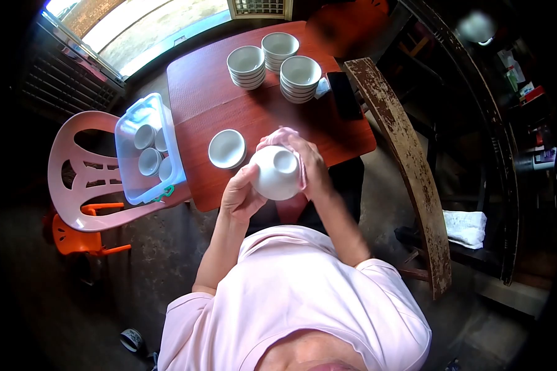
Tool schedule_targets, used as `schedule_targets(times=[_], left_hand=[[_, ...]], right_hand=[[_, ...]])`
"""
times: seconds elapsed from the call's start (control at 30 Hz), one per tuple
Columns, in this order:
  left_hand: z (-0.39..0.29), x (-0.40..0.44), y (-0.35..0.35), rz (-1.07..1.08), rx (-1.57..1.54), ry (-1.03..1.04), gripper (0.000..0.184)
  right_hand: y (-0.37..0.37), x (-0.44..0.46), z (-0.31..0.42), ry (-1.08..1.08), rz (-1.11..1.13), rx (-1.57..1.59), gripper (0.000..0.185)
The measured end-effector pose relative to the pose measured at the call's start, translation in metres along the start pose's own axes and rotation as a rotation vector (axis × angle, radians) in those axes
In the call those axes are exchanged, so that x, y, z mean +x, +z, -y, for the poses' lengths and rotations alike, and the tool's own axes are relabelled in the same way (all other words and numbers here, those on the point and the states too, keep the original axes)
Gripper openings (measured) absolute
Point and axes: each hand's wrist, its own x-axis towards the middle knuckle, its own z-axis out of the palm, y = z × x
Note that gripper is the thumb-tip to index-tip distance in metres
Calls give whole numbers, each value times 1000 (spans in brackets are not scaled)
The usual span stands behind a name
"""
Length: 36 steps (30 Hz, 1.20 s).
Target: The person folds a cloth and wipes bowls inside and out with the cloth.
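A white bowl (276, 176) is held up off the near edge of the table, tilted so that its underside and foot ring face me. My left hand (241, 191) grips it at the left side, thumb on the outer wall. Against the opposite side, my right hand (311, 166) is closed on a pink cloth (283, 135) that wraps around the far and right side of the bowl. Some fingers are hidden behind bowl and cloth. Another white bowl (227, 149) stands upright on the red table (204, 102), just left of my hands.
Three stacks of white bowls (246, 67) stand toward the far side, near a black phone-like slab (345, 96). A translucent plastic bin (178, 164) with several bowls rests on a pink chair (74, 204) at left. A worn wooden bench (408, 179) runs along the right.
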Motion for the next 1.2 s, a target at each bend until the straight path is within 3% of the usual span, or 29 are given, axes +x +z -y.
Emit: schedule_targets(times=[0.03,0.1,0.13,0.17,0.3,0.37,0.43,0.73,0.83,0.93,0.97,1.03,1.07,1.1,1.17,1.2], left_hand=[[4,2,-3,23,-142,62,46],[15,6,4,-55,-185,232,46],[16,11,-4,-98,-259,245,46],[13,12,-5,-85,-252,217,45],[14,6,1,-98,220,284,44],[17,5,5,-99,289,292,43],[18,6,7,-88,206,306,43],[25,5,-16,-214,-99,224,42],[27,3,-12,-196,-142,211,41],[19,0,-4,-44,-256,182,38],[17,1,0,-169,-234,232,37],[19,1,10,-122,-81,192,37],[26,4,-23,163,-255,164,35],[31,-2,-6,4,-140,210,33],[29,-3,-4,34,128,176,34],[32,-6,8,-106,226,191,42]], right_hand=[[-5,-22,-35,-324,-267,-876,41],[32,-24,-6,-333,-242,-566,49],[38,-30,-24,-486,-294,-922,51],[45,-34,-28,-599,-309,-1000,46],[22,-14,-15,-654,-109,-1356,34],[16,-1,-14,-514,-97,-1068,29],[25,-4,-15,-645,-183,-1131,28],[5,-25,-27,-612,-109,-1136,26],[3,-31,-19,-325,-146,-616,29],[6,-33,-11,-175,-218,-11,31],[18,-34,0,-152,-264,121,27],[10,-30,-12,-684,57,-1073,22],[29,-29,6,-730,125,-1350,24],[31,-22,9,-762,72,-1354,23],[2,-2,-10,-674,167,-1236,18],[-3,2,-7,-357,241,-782,19]])
